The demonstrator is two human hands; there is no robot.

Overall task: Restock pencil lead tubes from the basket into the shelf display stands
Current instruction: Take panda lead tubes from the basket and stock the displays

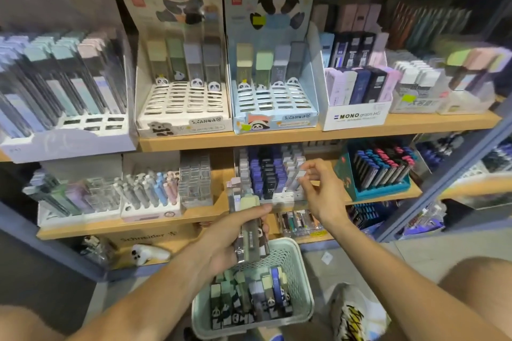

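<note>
Wooden shelf (277, 137) packed with display stands (273, 108), mint basket (297, 266) below full of lead tubes (249, 299), left hand (221, 246) clutching a bunch of tubes (248, 230), right hand (321, 191) pinching one pale tube (295, 178) at the lower stand (277, 196)

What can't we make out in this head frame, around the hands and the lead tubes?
- Left hand, head view: the count of tubes in its bundle; fingers cover them.
- Right hand: whether the tube at its fingertips is seated in the clear stand; motion blur.
- Basket: how deep the tubes lie; the top layer hides the rest.
- Tube labels: too small and blurred to read.
</note>
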